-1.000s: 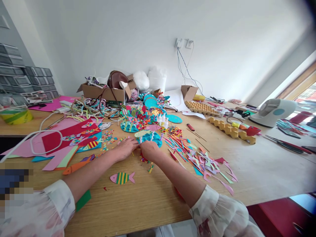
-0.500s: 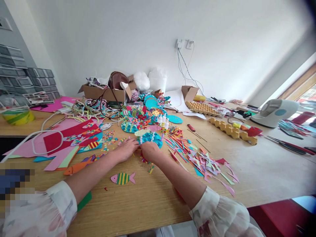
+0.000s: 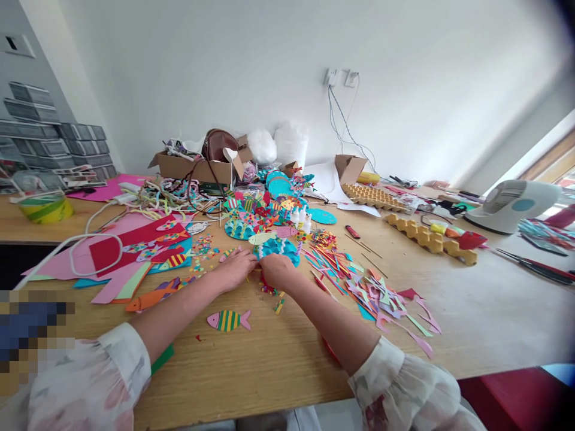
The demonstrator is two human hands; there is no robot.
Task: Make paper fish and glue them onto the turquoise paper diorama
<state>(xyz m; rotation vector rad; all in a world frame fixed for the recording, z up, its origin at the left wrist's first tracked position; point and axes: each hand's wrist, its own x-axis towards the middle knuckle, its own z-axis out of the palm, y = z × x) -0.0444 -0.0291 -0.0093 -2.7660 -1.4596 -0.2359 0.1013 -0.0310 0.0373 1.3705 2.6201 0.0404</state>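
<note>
My left hand [image 3: 234, 269] is low over the table with its fingers bent together at the near edge of a blue scalloped base [image 3: 287, 250]. Close beside it, my right hand [image 3: 277, 273] is closed, knuckles up, in front of the same base. Whatever the fingertips hold is hidden behind the hands. A pale green paper fish [image 3: 262, 238] and a pink one [image 3: 286, 231] stand above the base. Nearer me lies a pink paper fish with green and yellow stripes [image 3: 229, 321]. Tiny coloured paper bits [image 3: 279, 304] are scattered beside my right wrist.
Stacked coloured paper [image 3: 108, 251] and an orange paper fish [image 3: 150, 298] lie at left. Paper strips and offcuts [image 3: 381, 296] spread to the right, with egg-carton strips [image 3: 429, 239] beyond. White glue bottles [image 3: 306, 222] and a cardboard box [image 3: 193, 170] stand behind.
The whole view has shifted slightly, so everything appears a little further right. Both hands stay close together at the blue base, with hardly any visible movement of the fingers.
</note>
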